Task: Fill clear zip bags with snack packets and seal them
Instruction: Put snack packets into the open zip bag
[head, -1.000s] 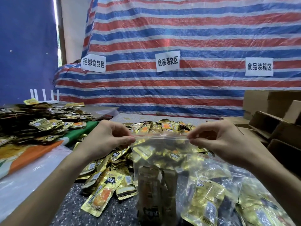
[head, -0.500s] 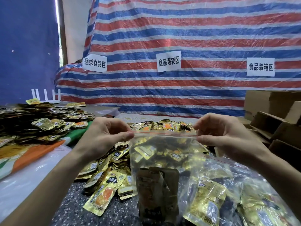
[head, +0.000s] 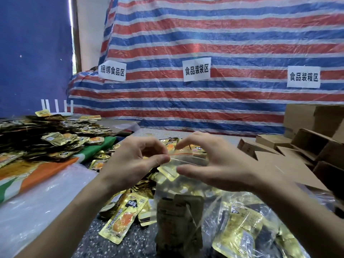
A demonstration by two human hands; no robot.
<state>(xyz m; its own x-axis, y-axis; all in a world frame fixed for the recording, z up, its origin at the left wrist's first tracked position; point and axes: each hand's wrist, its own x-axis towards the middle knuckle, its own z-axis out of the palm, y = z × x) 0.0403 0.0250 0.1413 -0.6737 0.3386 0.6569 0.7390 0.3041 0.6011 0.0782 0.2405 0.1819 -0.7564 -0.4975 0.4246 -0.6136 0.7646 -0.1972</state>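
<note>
Left hand (head: 134,161): thumb and curled forefinger pinch the left end of the red-lined zip strip of a clear zip bag (head: 189,162). Right hand (head: 219,164): forefinger above and thumb below stand well apart with the other fingers loosely curved; the bag's top edge lies in the gap between them, and contact with it cannot be told. The bag hangs upright between the two hands, above the speckled table top (head: 141,243), its mouth at finger height. Contents: several dull brown snack packets (head: 178,218) standing in its lower half. Just beside it, lower right: filled clear bags (head: 247,231) of gold packets, lying on the table. Beneath and behind the hands: loose gold snack packets (head: 121,218) with orange print, scattered and overlapping on the table. Left: a large heap of packets (head: 48,138) on a green, orange and white cloth (head: 46,170), with a clear plastic sheet (head: 37,205) nearer the person. Right: open cardboard boxes (head: 309,142), stacked and folded. Back: a red, white and blue striped tarpaulin (head: 204,40) bearing three white paper signs (head: 196,69) in Chinese print; a blue sheet (head: 33,53) at far left; a white device with upright antennas (head: 55,107) below it.
</note>
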